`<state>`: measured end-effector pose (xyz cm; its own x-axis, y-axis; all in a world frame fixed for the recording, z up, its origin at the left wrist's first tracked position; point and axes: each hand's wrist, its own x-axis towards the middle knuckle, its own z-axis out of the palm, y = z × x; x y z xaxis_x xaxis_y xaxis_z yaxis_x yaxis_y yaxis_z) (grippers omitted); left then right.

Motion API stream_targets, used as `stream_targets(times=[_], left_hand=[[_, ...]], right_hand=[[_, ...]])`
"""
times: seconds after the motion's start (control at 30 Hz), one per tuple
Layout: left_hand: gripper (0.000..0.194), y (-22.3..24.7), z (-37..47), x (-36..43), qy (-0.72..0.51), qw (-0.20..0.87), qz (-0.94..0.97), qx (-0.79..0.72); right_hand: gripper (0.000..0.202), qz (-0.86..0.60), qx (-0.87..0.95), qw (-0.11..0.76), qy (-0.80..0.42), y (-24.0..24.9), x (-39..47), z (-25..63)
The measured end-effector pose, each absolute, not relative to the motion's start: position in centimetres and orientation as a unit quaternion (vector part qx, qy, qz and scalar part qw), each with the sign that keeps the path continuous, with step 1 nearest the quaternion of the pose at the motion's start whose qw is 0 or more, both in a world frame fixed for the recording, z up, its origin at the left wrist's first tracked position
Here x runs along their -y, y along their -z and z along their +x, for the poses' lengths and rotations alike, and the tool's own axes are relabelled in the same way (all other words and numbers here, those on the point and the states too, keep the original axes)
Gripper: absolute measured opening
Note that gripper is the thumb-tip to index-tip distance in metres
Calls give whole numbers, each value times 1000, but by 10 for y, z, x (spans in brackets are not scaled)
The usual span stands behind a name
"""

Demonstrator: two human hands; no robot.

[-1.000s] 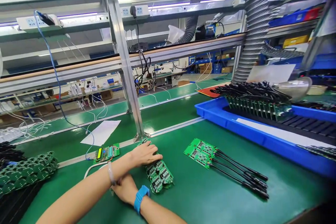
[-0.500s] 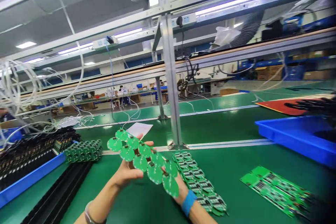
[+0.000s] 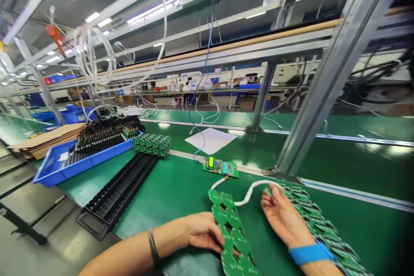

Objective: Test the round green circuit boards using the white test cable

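Left hand (image 3: 205, 233) clamps the left edge of a green panel of joined round boards (image 3: 223, 213), near middle; right hand (image 3: 283, 215) has its fingertips drawn in by the white cable (image 3: 247, 196), though whether they grip it I cannot tell. This looks like steadying the panel while handling the cable; moving either calls for keeping that cable slack. Beyond lies the lit circuit board (image 3: 231, 170); stacked boards (image 3: 318, 220) crowd the right, a black rack (image 3: 126, 189) lies left

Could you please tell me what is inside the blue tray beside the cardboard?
The blue tray holds black-wired circuit boards and something white; what lies beneath them is covered.
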<state>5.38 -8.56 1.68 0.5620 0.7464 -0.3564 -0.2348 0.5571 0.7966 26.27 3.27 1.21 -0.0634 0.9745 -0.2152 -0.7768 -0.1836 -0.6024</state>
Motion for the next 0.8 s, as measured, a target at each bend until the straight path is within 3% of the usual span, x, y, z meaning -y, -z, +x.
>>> stream_targets(times=[0.17, 0.53, 0.67, 0.8], left_hand=[[52, -36, 46, 75, -331, 771, 394, -375], [56, -57, 28, 76, -352, 769, 352, -400], [45, -57, 23, 83, -437, 736, 292, -426], [23, -52, 28, 107, -511, 697, 220, -453]], right_hand=[[40, -288, 209, 691, -629, -24, -32, 264], [50, -282, 210, 730, -586, -34, -37, 278], [52, -277, 217, 758, -549, -39, -35, 278], [53, -266, 219, 787, -512, -47, -33, 279]])
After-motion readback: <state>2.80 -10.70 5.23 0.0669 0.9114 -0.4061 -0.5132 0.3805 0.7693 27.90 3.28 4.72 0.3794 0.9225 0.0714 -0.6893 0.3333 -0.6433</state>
